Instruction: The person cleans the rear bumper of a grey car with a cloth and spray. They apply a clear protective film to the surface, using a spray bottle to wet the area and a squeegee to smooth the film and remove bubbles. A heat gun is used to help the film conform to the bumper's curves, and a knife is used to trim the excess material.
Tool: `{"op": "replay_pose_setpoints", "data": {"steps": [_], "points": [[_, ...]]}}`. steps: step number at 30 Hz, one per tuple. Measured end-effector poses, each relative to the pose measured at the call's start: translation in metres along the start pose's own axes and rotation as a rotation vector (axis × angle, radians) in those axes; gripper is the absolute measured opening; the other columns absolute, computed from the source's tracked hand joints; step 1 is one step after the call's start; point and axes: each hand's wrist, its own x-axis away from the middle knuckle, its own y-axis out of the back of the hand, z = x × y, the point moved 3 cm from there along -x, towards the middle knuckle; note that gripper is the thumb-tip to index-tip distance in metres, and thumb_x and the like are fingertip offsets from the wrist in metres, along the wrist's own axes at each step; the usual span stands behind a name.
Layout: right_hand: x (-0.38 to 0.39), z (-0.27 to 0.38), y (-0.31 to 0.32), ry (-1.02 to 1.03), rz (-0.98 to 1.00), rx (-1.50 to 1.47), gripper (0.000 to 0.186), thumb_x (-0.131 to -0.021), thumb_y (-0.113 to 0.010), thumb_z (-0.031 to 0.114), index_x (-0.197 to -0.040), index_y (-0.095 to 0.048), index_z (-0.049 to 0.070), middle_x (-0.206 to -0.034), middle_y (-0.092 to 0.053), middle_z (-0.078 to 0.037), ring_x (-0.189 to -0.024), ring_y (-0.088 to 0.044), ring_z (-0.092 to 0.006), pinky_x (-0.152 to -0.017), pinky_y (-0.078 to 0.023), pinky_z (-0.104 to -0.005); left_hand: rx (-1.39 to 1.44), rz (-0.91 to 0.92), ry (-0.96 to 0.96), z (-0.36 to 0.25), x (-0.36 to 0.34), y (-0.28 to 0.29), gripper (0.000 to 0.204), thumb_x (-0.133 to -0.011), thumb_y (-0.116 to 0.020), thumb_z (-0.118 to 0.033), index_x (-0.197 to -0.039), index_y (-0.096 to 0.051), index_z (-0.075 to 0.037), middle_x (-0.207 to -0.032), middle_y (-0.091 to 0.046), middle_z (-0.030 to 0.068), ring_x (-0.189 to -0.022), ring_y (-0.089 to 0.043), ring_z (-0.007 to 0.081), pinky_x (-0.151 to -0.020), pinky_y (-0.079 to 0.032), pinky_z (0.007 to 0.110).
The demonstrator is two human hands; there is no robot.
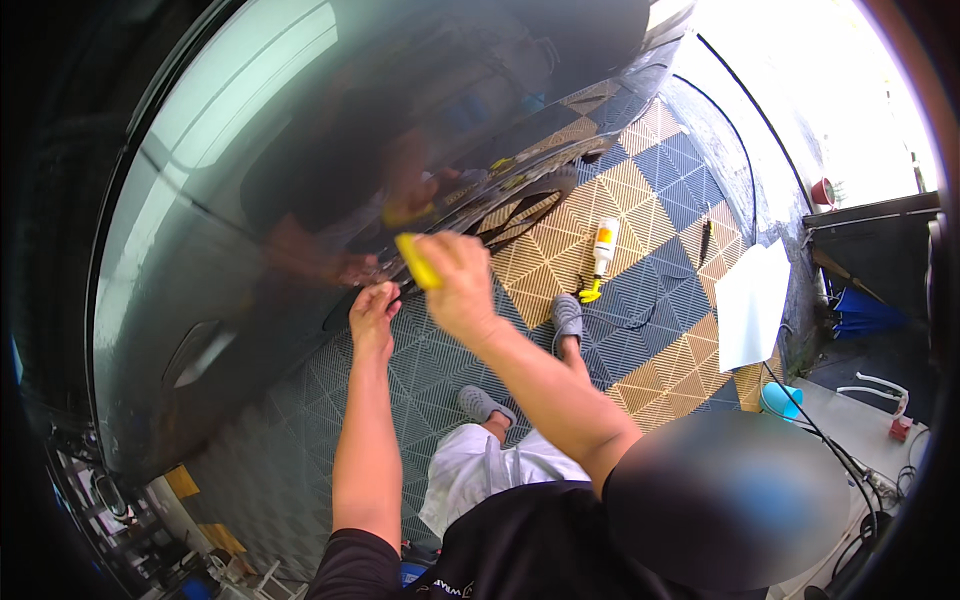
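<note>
Clamping my right hand (461,283) on a yellow pad (415,261), I seemingly brace my pinched left hand (374,312) at the car's (230,250) edge.

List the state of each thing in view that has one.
Car body: glossy, reflecting the surroundings.
Right hand: closed around the yellow tool.
Yellow tool: gripped; contact with the car body unclear.
Left hand: fingers bent by the car body's lower edge; grip unclear.
Spray bottle: lying on the tiled floor.
Grey shoes: worn.
</note>
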Motion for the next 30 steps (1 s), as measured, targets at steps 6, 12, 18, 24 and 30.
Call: {"op": "replay_pose_setpoints", "data": {"steps": [6,12,18,24,30], "points": [[-0.175,-0.047,0.142,-0.176,-0.324,0.19,0.034,-0.089,-0.059,0.018,-0.12,-0.064,0.004,-0.101,-0.069,-0.016,-0.086,-0.066,-0.0254,-0.078,-0.052,-0.0367,0.095,0.046,-0.122,0.009,-0.003,-0.007,0.011,-0.094,-0.07,-0.017,-0.094,-0.068,-0.006,-0.094,-0.069,0.0012,-0.086,-0.062,0.0083,-0.077,-0.049,0.023],[-0.048,0.036,-0.017,0.291,-0.338,0.323,0.038,-0.073,-0.063,0.015,-0.111,-0.066,0.011,-0.104,-0.06,-0.009,-0.096,-0.053,-0.032,-0.084,-0.041,-0.0454,0.093,0.068,-0.157,0.013,-0.006,-0.011,0.012,-0.094,-0.069,-0.016,-0.097,-0.068,-0.004,-0.095,-0.068,0.0018,-0.086,-0.062,0.0091,-0.078,-0.05,0.024],[0.035,0.022,-0.044,0.405,0.092,0.11,0.044,-0.066,-0.071,0.01,-0.11,-0.068,0.013,-0.104,-0.064,-0.004,-0.095,-0.058,-0.0242,-0.088,-0.044,-0.0403,0.087,-0.004,-0.145,0.029,-0.012,0.038,0.013,-0.095,-0.067,-0.014,-0.104,-0.068,-0.004,-0.098,-0.068,0.0024,-0.085,-0.063,0.0111,-0.075,-0.052,0.024],[-0.119,-0.013,0.082,-0.064,-0.335,0.021,0.039,-0.094,-0.052,0.0,-0.131,-0.059,0.007,-0.112,-0.065,-0.017,-0.105,-0.061,-0.0302,-0.095,-0.047,-0.038,0.02,-0.011,-0.338,-0.008,0.018,0.005,0.027,-0.094,-0.069,-0.014,-0.116,-0.065,0.002,-0.113,-0.068,0.0097,-0.104,-0.064,0.0157,-0.09,-0.05,0.027],[-0.047,-0.027,0.019,0.485,-0.286,0.298,0.046,-0.071,-0.068,-0.002,-0.116,-0.066,0.009,-0.105,-0.062,-0.011,-0.097,-0.058,-0.0292,-0.087,-0.045,-0.0411,0.364,-0.139,-0.504,-0.018,0.034,-0.057,0.03,-0.091,-0.07,-0.001,-0.117,-0.055,0.004,-0.111,-0.062,0.0121,-0.103,-0.061,0.0168,-0.095,-0.05,0.029]]}}
